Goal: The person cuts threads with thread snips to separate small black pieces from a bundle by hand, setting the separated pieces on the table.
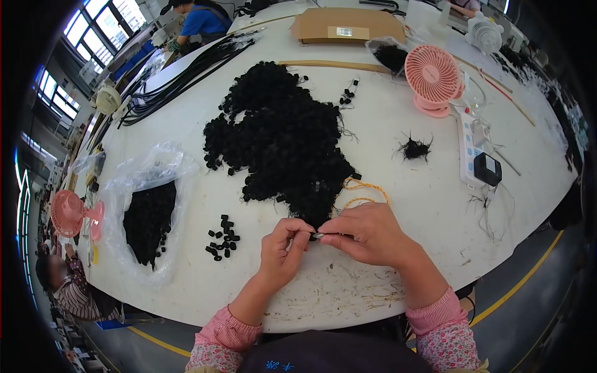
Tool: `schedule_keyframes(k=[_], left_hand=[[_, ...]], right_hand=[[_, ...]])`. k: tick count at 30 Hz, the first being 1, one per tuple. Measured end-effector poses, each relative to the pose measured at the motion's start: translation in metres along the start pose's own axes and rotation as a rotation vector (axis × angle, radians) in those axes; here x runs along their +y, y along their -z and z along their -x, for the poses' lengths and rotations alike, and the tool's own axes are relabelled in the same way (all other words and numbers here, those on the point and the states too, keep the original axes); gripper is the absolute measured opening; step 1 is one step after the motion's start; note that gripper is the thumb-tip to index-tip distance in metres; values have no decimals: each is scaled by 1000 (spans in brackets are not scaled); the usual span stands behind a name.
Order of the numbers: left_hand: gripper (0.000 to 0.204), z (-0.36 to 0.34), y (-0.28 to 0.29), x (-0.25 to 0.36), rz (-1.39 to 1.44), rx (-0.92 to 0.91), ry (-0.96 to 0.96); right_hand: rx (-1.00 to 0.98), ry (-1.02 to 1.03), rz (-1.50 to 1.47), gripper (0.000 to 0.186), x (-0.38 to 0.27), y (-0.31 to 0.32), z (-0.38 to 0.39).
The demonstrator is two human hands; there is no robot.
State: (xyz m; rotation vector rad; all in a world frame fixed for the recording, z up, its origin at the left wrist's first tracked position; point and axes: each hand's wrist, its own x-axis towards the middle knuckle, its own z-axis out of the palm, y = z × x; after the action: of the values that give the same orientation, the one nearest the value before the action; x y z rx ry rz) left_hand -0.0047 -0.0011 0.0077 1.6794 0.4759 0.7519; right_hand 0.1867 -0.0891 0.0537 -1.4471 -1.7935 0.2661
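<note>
By the heap of small black pieces (289, 140), the left hand (281, 247), pinching one black piece (313, 237), should brace it steadily against the silvery metal tool (318, 235) the right hand (371, 232) pinches.

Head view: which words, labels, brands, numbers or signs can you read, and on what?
Blue characters on the dark apron: visible, not copied out here.
White label on the cardboard box: too small to read.
Pale label on the black adapter: too small to read.
Faint mark on the hub of the right pink fan: too blurred.
</note>
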Motion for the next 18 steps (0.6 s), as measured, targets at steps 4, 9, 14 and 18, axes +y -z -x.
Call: schedule_keyframes(k=[4, 9, 14, 18], left_hand=[[9, -1, -1, 2, 44, 6, 17], [8, -2, -3, 3, 98, 12, 59], [8, -3, -4, 4, 190, 63, 45], [8, 0, -6, 0, 123, 70, 33]], right_hand=[[1, -12, -11, 9, 1, -1, 2], [16, -80, -121, 11, 2, -7, 3], [77, -389, -269, 21, -6, -9, 1], [-4, -379, -332, 28, -9, -18, 5]])
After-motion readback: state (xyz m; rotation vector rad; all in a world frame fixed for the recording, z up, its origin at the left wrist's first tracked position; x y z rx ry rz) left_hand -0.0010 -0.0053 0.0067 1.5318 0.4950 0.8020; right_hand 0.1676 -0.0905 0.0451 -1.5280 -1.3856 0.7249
